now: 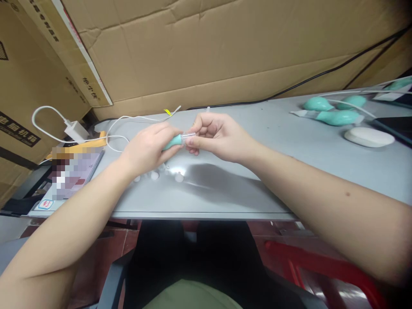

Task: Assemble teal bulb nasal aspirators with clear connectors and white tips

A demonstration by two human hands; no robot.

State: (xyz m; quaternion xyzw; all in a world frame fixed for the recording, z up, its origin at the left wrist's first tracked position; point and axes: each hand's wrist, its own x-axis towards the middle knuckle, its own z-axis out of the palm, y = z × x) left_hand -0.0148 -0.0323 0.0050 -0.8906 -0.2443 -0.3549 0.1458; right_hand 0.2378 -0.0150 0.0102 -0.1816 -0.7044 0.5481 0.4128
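My left hand (pixel 151 143) is closed around a teal squeeze bulb (pixel 173 142), most of which its fingers cover. From the bulb's right end juts a short clear tube (pixel 188 137). The thumb and fingers of my right hand (pixel 214 135) pinch the far end of this tube. A thin whitish tip (pixel 208 109) pokes up behind the right hand's fingers; what it belongs to is hidden. On the grey table (pixel 231 197) below my hands lie several small white pieces, one of them a round white piece (pixel 179 177).
Several teal bulbs (pixel 337 117) lie at the right, near a white rounded object (pixel 369 137). At the left are a white charger (pixel 76 131) with its cable and a flat booklet (pixel 86 167). Cardboard (pixel 193 56) stands behind the table. A red stool (pixel 309 257) is below right.
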